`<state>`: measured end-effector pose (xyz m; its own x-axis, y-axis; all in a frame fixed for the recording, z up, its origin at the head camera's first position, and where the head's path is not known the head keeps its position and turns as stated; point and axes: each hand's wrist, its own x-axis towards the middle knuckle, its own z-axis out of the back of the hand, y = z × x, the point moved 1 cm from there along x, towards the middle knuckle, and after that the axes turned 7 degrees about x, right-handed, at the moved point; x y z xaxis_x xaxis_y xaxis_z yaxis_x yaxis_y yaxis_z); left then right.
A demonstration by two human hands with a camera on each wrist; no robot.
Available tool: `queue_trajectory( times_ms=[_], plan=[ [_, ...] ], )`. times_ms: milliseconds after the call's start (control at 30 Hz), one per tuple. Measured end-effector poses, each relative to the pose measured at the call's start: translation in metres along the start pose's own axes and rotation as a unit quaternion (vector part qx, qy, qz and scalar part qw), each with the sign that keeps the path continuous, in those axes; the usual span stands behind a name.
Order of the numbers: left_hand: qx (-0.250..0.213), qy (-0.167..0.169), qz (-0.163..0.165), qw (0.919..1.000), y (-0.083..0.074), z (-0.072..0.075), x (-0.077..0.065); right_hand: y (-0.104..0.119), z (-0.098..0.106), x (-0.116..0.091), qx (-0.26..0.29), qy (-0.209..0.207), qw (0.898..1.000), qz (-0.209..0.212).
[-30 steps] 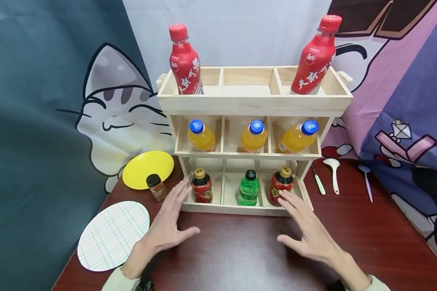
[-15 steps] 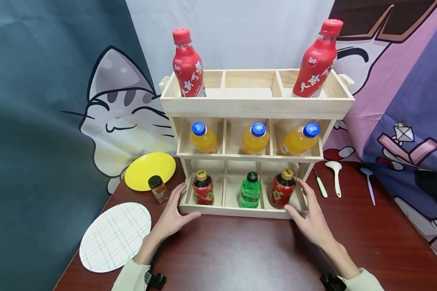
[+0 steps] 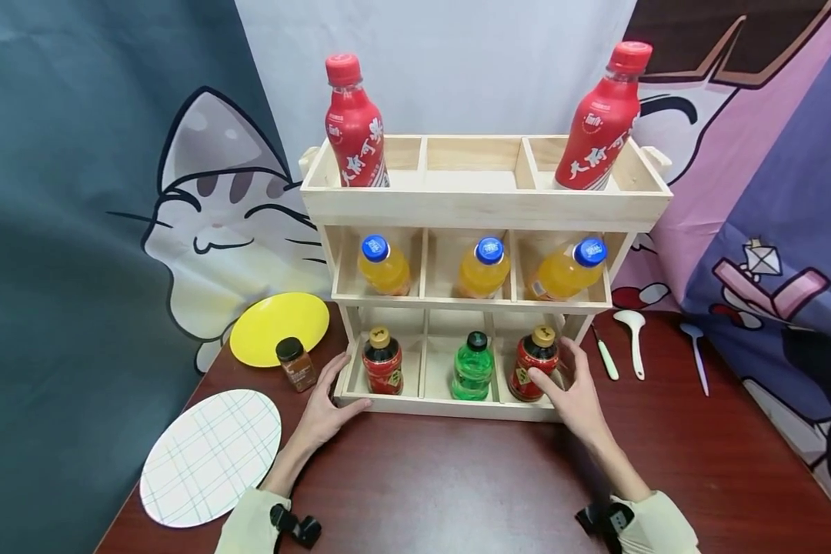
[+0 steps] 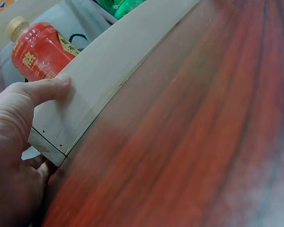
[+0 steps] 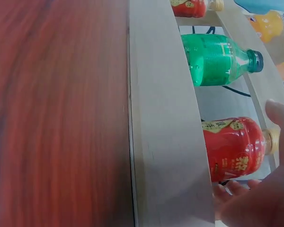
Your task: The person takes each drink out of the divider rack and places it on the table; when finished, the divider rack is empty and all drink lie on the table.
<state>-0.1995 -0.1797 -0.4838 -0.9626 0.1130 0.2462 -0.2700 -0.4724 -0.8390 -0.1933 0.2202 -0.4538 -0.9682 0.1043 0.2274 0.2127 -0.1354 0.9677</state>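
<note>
Printed cloth (image 3: 215, 208) hangs behind the dark wooden table (image 3: 443, 477). On that table, straight ahead of me, stands the shelf (image 3: 485, 208). My left hand (image 3: 322, 413) pinches its lower front corner, thumb on the board, fingers round the end. My right hand (image 3: 576, 396) is spread at the opposite corner, about the rightmost gold-capped bottle (image 3: 535, 365); whether it touches bottle or wood, I can't tell. I'd judge a low, even hold on both sides best: the red-capped bottles (image 3: 356, 138) stand tall up top and could topple with any jerk. Farther out are a jar (image 3: 295, 365), left, and a ladle (image 3: 635, 342), right.
</note>
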Motion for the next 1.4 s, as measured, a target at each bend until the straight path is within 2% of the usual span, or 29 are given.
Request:
queue_trajectory(
  times_ms=[167, 267, 367, 500, 633, 867, 967, 1133, 1300, 1400],
  plan=[
    [0.031, -0.008, 0.007, 0.9995, 0.022, -0.004, 0.002, -0.012, -0.003, 0.005, -0.021, 0.010, 1.000, 0.003],
    [0.045, -0.013, 0.009, 0.9989, 0.033, -0.006, 0.005, -0.006, -0.007, 0.004, -0.041, 0.002, 0.999, 0.000],
    [0.042, -0.014, 0.004, 0.9990, 0.036, -0.006, 0.006, 0.004, -0.013, 0.002, -0.057, -0.010, 0.998, 0.001],
    [0.038, -0.014, 0.012, 0.9991, 0.037, -0.006, 0.007, 0.012, -0.020, 0.000, -0.074, -0.021, 0.997, 0.003],
    [0.045, -0.010, 0.015, 0.9988, 0.033, -0.006, 0.006, 0.006, -0.019, 0.003, -0.085, -0.022, 0.996, -0.001],
    [0.045, -0.007, 0.000, 0.9990, 0.006, -0.002, 0.001, -0.021, -0.011, 0.009, -0.124, -0.045, 0.991, -0.001],
    [0.057, -0.004, 0.006, 0.9984, 0.002, -0.001, 0.001, -0.022, -0.010, 0.009, -0.125, -0.062, 0.990, 0.003],
    [0.054, -0.003, 0.000, 0.9985, 0.012, -0.005, 0.001, -0.011, -0.007, 0.004, -0.120, -0.089, 0.989, 0.000],
    [0.090, -0.006, -0.019, 0.9957, 0.031, -0.009, 0.004, 0.004, 0.003, 0.002, -0.112, -0.128, 0.985, 0.024],
    [0.100, -0.010, -0.025, 0.9947, 0.035, -0.010, 0.004, 0.008, 0.014, 0.002, -0.115, -0.153, 0.980, 0.044]
  ],
)
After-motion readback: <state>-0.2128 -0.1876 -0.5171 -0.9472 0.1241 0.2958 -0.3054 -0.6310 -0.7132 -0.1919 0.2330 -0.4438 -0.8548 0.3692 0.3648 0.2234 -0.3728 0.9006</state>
